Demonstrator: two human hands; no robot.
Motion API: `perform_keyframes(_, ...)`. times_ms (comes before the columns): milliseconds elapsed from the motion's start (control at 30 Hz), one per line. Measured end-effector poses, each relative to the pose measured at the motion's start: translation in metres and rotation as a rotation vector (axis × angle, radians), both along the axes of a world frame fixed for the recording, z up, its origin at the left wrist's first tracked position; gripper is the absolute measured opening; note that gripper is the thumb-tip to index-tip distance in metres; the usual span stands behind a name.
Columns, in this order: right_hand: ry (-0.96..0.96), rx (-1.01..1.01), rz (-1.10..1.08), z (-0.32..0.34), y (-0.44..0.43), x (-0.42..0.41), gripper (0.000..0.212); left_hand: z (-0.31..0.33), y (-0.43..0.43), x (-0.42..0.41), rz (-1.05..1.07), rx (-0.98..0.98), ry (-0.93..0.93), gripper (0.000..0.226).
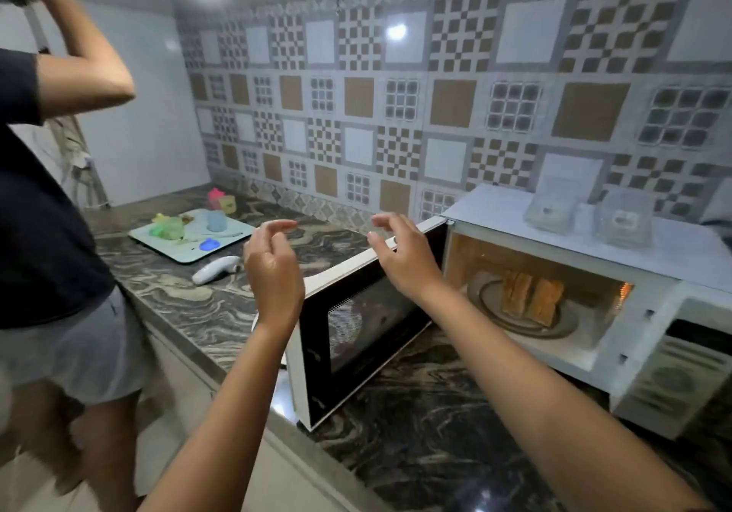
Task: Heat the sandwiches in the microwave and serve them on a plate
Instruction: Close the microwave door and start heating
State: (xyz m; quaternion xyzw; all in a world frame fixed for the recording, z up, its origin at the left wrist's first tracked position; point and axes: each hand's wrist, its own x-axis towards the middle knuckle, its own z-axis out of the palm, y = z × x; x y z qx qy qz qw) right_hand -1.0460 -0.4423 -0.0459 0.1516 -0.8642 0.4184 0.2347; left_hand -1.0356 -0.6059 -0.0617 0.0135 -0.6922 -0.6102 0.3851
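A patterned tile wall backs a dark marbled counter. Both hands are raised over it, empty, fingers loosely curled and apart: the left hand hangs in the air, the right hand sits at the top edge of the open microwave door. Right of the door, inside the white microwave, two sandwiches stand on the turntable plate. Far left lie a tray of small cups and a white handheld tool. Another person stands at left.

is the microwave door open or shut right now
Open. The microwave door swings out leftward, exposing the sandwiches on the turntable inside.
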Motion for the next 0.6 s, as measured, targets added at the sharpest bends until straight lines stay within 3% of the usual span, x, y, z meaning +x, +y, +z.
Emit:
perform_keyframes(100, -0.033, 0.115, 0.147, -0.016, -0.043, 0.012, 0.034, -0.035, -0.027, 0.002, -0.172, 0.247, -0.303, 0.029)
perform_keyframes(200, -0.092, 0.336, 0.152, -0.037, -0.064, 0.024, 0.047, -0.077, -0.030, 0.008, -0.410, 0.330, -0.555, 0.032)
perform_keyframes(300, -0.069, 0.396, 0.096, -0.048, -0.061, 0.039, 0.053, -0.106, -0.022, 0.022, -0.477, 0.376, -0.568, 0.040)
perform_keyframes(500, -0.010, 0.111, 0.119, -0.058, -0.004, 0.086, 0.044, -0.126, 0.028, 0.071, -0.577, 0.352, -0.365, 0.031)
perform_keyframes(600, 0.018, 0.025, 0.086, -0.065, 0.036, 0.114, 0.040, -0.141, 0.068, 0.100, -0.649, 0.436, -0.369, 0.021)
